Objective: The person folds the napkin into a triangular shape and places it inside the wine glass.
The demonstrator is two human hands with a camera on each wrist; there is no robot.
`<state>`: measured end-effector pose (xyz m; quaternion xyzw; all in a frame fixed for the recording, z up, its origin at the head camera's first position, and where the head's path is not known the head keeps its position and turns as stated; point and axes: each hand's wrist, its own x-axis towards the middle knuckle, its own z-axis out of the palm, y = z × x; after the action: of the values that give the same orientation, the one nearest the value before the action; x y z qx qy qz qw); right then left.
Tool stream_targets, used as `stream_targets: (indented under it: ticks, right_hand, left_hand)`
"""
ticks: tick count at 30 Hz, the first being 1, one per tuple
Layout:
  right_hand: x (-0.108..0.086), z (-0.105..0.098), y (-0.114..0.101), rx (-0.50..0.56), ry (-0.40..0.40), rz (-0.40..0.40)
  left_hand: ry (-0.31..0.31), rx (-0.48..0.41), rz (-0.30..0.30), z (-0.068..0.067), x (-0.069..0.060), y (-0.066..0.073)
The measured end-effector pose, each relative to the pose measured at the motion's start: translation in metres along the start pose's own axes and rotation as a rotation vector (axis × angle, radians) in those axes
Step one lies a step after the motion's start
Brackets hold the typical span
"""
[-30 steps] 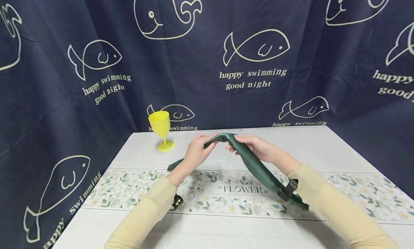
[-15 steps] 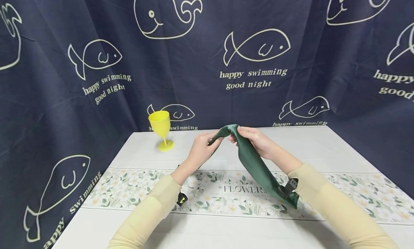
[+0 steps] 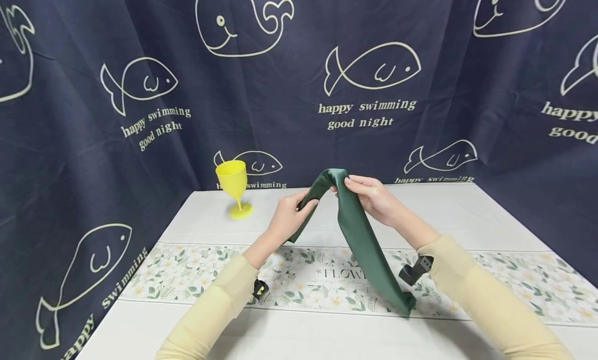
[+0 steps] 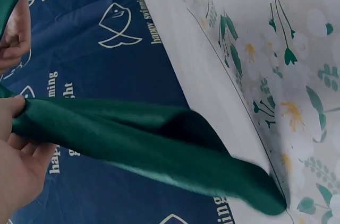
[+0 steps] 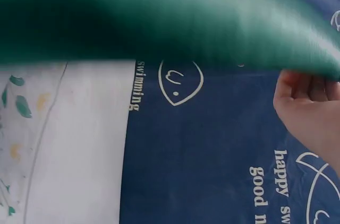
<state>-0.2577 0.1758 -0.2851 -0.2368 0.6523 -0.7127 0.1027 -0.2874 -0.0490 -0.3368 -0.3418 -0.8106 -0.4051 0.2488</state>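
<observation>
A long, narrow scarf (image 3: 362,238) of dark green satin arches between my two hands over the table. My left hand (image 3: 286,217) pinches it left of the arch, thumb on the near side. From there a short tail hangs down, and the left wrist view shows this part of the scarf (image 4: 143,144) loosely folded. My right hand (image 3: 376,200) pinches it by the top of the arch. Below that hand the longer part slants down to the printed runner. In the right wrist view the scarf partly covers my right hand (image 5: 313,110), hiding its fingertips.
A yellow goblet (image 3: 232,179) stands upright at the table's back left. A floral runner (image 3: 187,271) crosses the white table (image 3: 420,209). A dark blue curtain (image 3: 289,110) with fish and whale prints hangs behind and at the sides.
Both hands have stayed on the scarf while its arch has risen, with my right hand lifting. The scarf's right end has shifted left, and its left tail has drawn in towards my left hand.
</observation>
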Motion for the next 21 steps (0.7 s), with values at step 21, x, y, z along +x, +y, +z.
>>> stream_targets:
  ticks: [21]
  right_hand:
    - [0.004,-0.003,-0.014,0.020,-0.161,-0.119]
  left_hand:
    - [-0.032,-0.215,-0.138,-0.002,0.015,0.007]
